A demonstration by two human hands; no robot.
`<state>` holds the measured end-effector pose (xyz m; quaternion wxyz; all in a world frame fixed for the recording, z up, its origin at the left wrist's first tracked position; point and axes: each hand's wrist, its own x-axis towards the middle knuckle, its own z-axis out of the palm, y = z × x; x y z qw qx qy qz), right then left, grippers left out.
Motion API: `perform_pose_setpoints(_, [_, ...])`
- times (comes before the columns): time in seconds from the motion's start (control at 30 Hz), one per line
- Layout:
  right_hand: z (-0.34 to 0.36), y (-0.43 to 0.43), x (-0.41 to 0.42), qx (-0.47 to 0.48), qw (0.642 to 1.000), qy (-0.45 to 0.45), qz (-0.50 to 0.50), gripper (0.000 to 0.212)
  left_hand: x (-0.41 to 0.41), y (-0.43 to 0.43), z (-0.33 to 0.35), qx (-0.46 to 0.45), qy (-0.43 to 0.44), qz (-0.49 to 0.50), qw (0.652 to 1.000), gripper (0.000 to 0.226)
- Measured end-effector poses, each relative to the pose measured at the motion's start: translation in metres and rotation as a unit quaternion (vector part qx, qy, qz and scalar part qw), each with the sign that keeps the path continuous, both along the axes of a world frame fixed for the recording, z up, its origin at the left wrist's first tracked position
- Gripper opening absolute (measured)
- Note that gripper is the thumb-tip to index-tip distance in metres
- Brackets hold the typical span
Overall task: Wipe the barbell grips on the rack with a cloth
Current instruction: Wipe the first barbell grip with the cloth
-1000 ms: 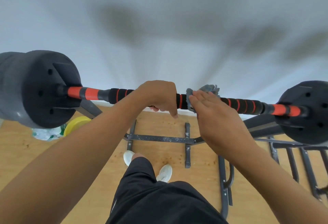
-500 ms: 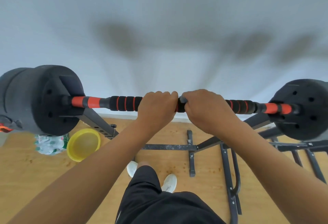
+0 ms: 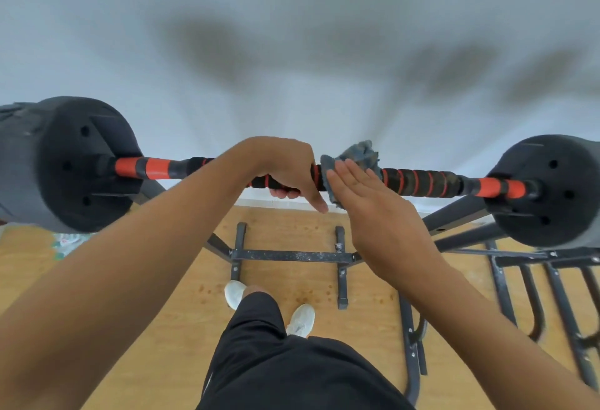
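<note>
A barbell (image 3: 422, 181) with black foam grips ringed in orange lies across the rack at chest height. A black weight plate sits on each end, one on the left (image 3: 74, 163) and one on the right (image 3: 548, 189). My left hand (image 3: 285, 166) grips the bar near its middle, fingers curled under it. A grey cloth (image 3: 357, 155) is draped over the bar just right of that hand. My right hand (image 3: 363, 195) presses the cloth against the grip with straight fingers.
The black steel rack frame (image 3: 292, 255) stands on the wooden floor below the bar, with more bars (image 3: 532, 283) at the right. My legs and white shoes (image 3: 300, 318) are under the bar. A white wall is behind.
Half a second ago both hands were wrapped round the bar with the cloth hidden. Now my right hand has opened flat and the cloth shows bunched over the bar.
</note>
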<state>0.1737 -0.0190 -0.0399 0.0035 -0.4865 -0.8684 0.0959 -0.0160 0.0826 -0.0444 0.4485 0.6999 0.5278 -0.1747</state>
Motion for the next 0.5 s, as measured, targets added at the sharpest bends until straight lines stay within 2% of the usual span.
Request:
perform_pose_setpoints(0.07, [0.013, 0.002, 0.006, -0.023, 1.000, -0.001, 0.008, 0.074, 0.001, -0.014, -0.002, 0.134, 0.046, 0.024, 0.990, 0.059])
perform_pose_setpoints(0.1, [0.021, 0.005, 0.007, -0.025, 1.000, 0.006, -0.003, 0.071, 0.002, -0.023, -0.005, 0.237, 0.092, 0.033, 0.967, 0.064])
perform_pose_setpoints(0.17, [0.035, 0.018, 0.007, -0.009, 0.999, 0.027, -0.035, 0.056, 0.005, -0.045, -0.017, 0.414, 0.166, 0.025, 0.895, 0.059])
perform_pose_setpoints(0.23, [0.037, 0.034, 0.000, 0.033, 0.997, 0.052, -0.041, 0.041, 0.008, -0.061, -0.033, 0.505, 0.156, 0.025, 0.848, 0.049])
perform_pose_setpoints(0.33, [0.023, 0.051, -0.019, 0.017, 0.999, 0.035, -0.031, 0.021, 0.005, -0.063, -0.054, 0.548, 0.154, 0.024, 0.822, 0.043])
perform_pose_setpoints(0.4, [0.010, 0.046, -0.028, -0.027, 0.998, 0.041, -0.029, 0.019, 0.004, -0.059, -0.053, 0.566, 0.154, 0.021, 0.810, 0.041])
perform_pose_setpoints(0.5, [-0.006, 0.036, -0.026, -0.012, 0.996, 0.084, -0.033, 0.031, 0.007, -0.051, -0.046, 0.509, 0.184, -0.018, 0.840, 0.030])
